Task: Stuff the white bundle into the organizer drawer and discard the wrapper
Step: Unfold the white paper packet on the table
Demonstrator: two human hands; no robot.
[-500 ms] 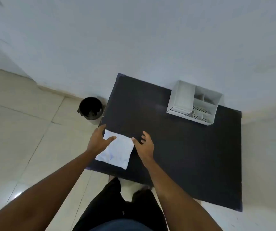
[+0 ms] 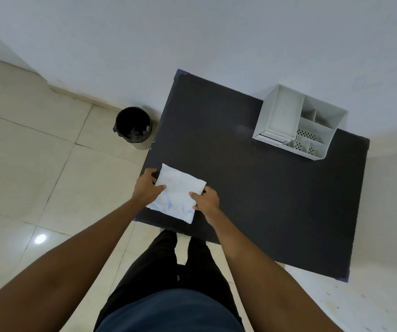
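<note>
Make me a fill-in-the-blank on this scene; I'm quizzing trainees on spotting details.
1. The white bundle lies on the ____ table.
2. The left hand and right hand grip it from ____ sides.
3. The black bin stands on the ____.
4. The organizer is coloured ____.

Answers: black; opposite; floor; white

The person wears a dark navy top (image 2: 168,312) and black trousers (image 2: 166,262). Both forearms are bare, with no sleeves reaching them. The left hand (image 2: 146,186) and right hand (image 2: 206,200) carry no gloves, rings or watch.
</note>
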